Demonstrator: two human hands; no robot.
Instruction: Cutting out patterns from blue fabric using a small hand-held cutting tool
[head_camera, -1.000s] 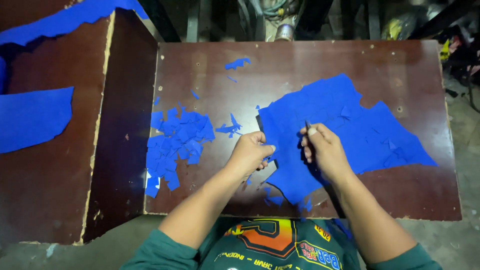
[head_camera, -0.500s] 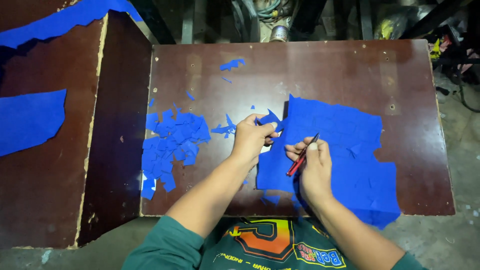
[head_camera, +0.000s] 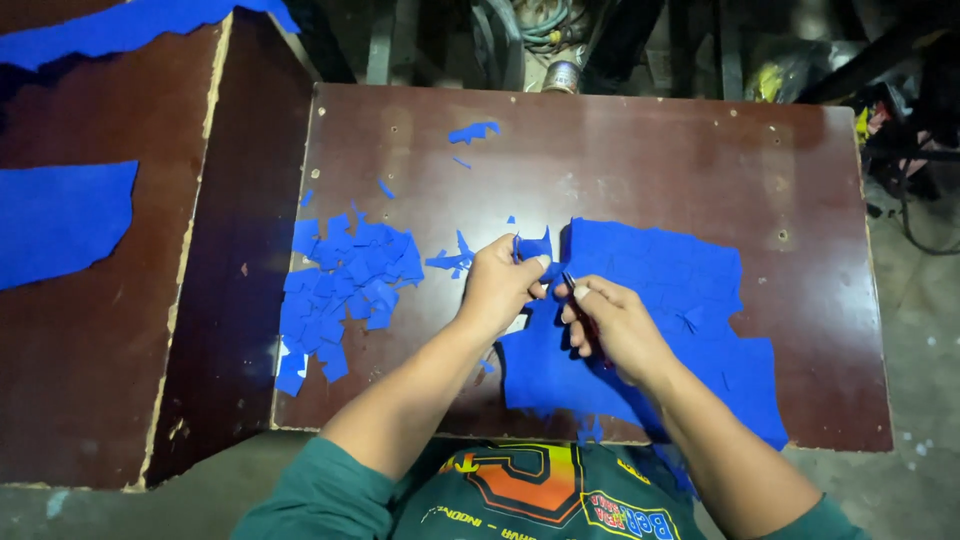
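A small blue piece (head_camera: 533, 246) is pinched by the left hand (head_camera: 497, 288) at frame centre, at the upper-left edge of the big blue sheet (head_camera: 660, 320), which is spread centre-right on the brown table (head_camera: 640, 150). A red-handled cutting tool (head_camera: 585, 315) is gripped in the closed right hand (head_camera: 612, 325), resting on the sheet. A pile of cut blue scraps (head_camera: 340, 290) is seen left of centre, well apart from both hands.

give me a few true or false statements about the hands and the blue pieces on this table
1. The left hand pinches an edge of the big blue sheet. True.
2. The right hand is empty. False: it holds a thin red-handled tool.
3. A pile of small blue cut pieces lies left of the hands. True.
4. The brown table is covered entirely in blue. False: much bare wood shows.
5. The blue sheet hangs over the near table edge. True.
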